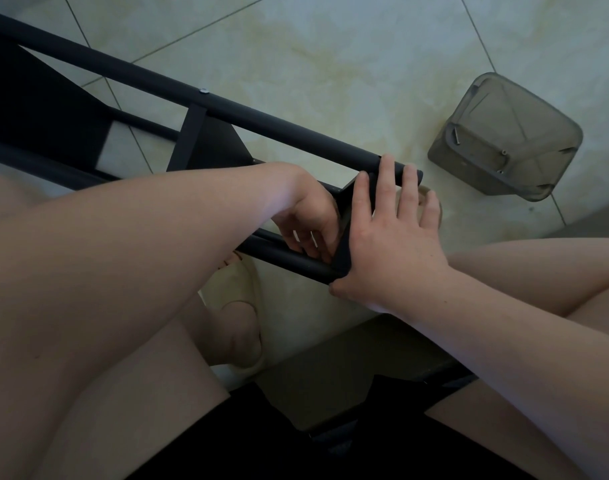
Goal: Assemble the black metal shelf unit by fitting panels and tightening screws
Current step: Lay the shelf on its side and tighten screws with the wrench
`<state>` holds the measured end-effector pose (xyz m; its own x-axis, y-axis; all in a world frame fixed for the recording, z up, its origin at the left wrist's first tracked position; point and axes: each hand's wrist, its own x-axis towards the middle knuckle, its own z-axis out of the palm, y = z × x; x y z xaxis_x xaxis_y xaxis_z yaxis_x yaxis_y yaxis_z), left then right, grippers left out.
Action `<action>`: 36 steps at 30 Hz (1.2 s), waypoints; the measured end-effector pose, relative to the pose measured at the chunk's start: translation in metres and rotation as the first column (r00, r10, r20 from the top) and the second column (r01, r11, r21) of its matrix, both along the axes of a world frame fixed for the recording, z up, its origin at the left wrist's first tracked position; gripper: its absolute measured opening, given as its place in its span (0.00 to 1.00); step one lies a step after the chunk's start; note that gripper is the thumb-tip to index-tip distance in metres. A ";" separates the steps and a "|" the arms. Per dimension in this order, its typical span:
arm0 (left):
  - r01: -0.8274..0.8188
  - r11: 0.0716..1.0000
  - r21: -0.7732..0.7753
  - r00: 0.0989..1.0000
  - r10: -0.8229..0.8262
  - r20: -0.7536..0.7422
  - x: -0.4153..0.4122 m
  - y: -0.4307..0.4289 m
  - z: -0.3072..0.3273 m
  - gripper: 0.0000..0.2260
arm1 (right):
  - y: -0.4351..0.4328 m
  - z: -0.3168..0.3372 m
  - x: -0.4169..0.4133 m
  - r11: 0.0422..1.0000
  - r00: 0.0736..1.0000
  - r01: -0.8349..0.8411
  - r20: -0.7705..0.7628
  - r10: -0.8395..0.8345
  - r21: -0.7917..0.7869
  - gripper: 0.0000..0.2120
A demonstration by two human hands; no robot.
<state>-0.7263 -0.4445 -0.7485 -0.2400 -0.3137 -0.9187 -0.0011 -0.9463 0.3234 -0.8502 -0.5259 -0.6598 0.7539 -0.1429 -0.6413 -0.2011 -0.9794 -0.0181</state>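
Two hands meet at the near end of the black shelf unit [261, 119], which lies on its side across the tiled floor [331, 46] from its upper left corner toward the middle. The right hand [389, 237] lies flat with straight, spread fingers on one end panel [344, 244], its fingertips reaching the upper tube [296, 133]. The left hand [310, 220] curls behind that panel at the lower tube [289, 261]; whether it holds anything cannot be told. One screw head [203, 91] shows on the upper tube. One grey translucent container [511, 109] sits well apart to the right, three small fasteners [455, 136] inside.
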 end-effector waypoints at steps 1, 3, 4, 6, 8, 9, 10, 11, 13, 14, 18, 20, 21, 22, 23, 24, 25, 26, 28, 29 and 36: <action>-0.001 1.000 0.000 1.000 0.001 0.000 0.001 0.000 0.001 0.07 | 0.000 0.000 0.000 1.000 1.000 -0.001 -0.001 0.001 -0.001 0.66; -0.002 1.000 0.002 1.000 0.002 0.001 0.004 0.000 0.002 0.12 | 0.000 0.000 0.000 1.000 1.000 -0.001 0.003 0.001 -0.002 0.66; -0.004 1.000 0.005 1.000 0.004 0.000 0.005 0.000 0.002 0.13 | 0.000 0.000 0.000 1.000 1.000 -0.002 0.005 0.002 -0.002 0.66; -0.010 1.000 0.017 1.000 0.010 -0.008 0.004 0.000 0.002 0.14 | 0.000 0.000 0.000 1.000 1.000 -0.004 0.007 0.004 -0.003 0.66; -0.004 1.000 0.026 1.000 0.004 -0.008 0.002 0.001 0.001 0.13 | 0.000 -0.001 0.000 1.000 1.000 -0.006 0.011 0.006 -0.001 0.66; -0.004 1.000 0.024 1.000 0.004 -0.003 0.000 0.001 0.001 0.11 | 0.000 -0.001 0.000 1.000 1.000 -0.007 0.015 0.007 -0.001 0.66; -0.008 1.000 0.018 1.000 0.008 0.003 -0.001 0.001 0.000 0.08 | 0.000 -0.001 -0.001 1.000 1.000 -0.007 0.018 0.007 -0.001 0.66; -0.012 1.000 0.012 1.000 0.012 0.007 -0.002 0.001 -0.001 0.06 | 0.000 -0.001 -0.001 1.000 1.000 -0.007 0.020 0.007 -0.001 0.66; -0.019 1.000 0.002 1.000 0.019 0.006 -0.003 0.001 -0.001 0.05 | 0.000 -0.001 -0.001 1.000 1.000 -0.006 0.019 0.006 -0.002 0.66; -0.023 1.000 -0.002 1.000 0.023 0.004 -0.003 0.001 -0.001 0.05 | 0.000 -0.001 0.000 1.000 1.000 -0.005 0.015 0.005 -0.003 0.66; -0.032 0.999 -0.024 0.999 0.032 -0.007 -0.002 -0.001 0.000 0.05 | 0.000 -0.001 0.000 1.000 1.000 -0.009 0.005 0.009 -0.008 0.66; -0.034 0.999 -0.033 0.999 0.034 -0.014 -0.001 -0.001 0.002 0.05 | 0.000 0.000 0.000 1.000 1.000 -0.007 0.005 0.007 -0.005 0.66; -0.037 0.999 -0.036 0.999 0.037 -0.016 -0.001 -0.001 0.002 0.06 | 0.000 0.000 0.000 1.000 1.000 -0.007 0.005 0.007 -0.004 0.66; -0.040 0.998 -0.037 0.999 0.040 -0.017 0.000 0.000 0.003 0.08 | 0.000 0.000 0.000 1.000 1.000 -0.008 0.005 0.008 -0.003 0.66; -0.043 0.998 -0.037 0.999 0.042 -0.016 0.000 0.000 0.003 0.10 | 0.000 0.000 0.000 1.000 1.000 -0.009 0.005 0.009 -0.002 0.66; -0.045 0.998 -0.035 0.999 0.044 -0.014 0.000 0.000 0.003 0.13 | 0.000 0.000 0.000 1.000 1.000 -0.008 0.005 0.008 -0.001 0.66; -0.047 0.998 -0.033 0.999 0.046 -0.010 0.000 0.000 0.003 0.15 | 0.000 0.000 0.000 1.000 1.000 -0.007 0.007 0.007 0.001 0.66; -0.049 0.998 -0.031 0.999 0.049 -0.006 0.001 0.000 0.003 0.17 | 0.000 0.000 0.000 1.000 1.000 -0.008 0.009 0.008 0.000 0.65; -0.055 0.998 -0.020 0.998 0.055 0.004 0.001 0.001 0.003 0.19 | 0.000 0.000 0.000 1.000 1.000 -0.008 0.008 0.008 -0.001 0.66; -0.055 0.998 -0.009 0.998 0.055 0.009 0.001 0.001 0.004 0.18 | 0.000 0.000 0.000 1.000 1.000 -0.006 0.006 0.006 0.000 0.66; -0.027 0.999 0.029 1.000 0.027 0.003 -0.002 0.001 0.003 0.04 | 0.000 0.000 0.000 1.000 1.000 -0.002 0.002 0.002 0.002 0.66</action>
<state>-0.7288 -0.4431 -0.7459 -0.2290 -0.2937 -0.9281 0.0239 -0.9548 0.2962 -0.8501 -0.5257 -0.6596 0.7557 -0.1402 -0.6398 -0.1988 -0.9798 -0.0201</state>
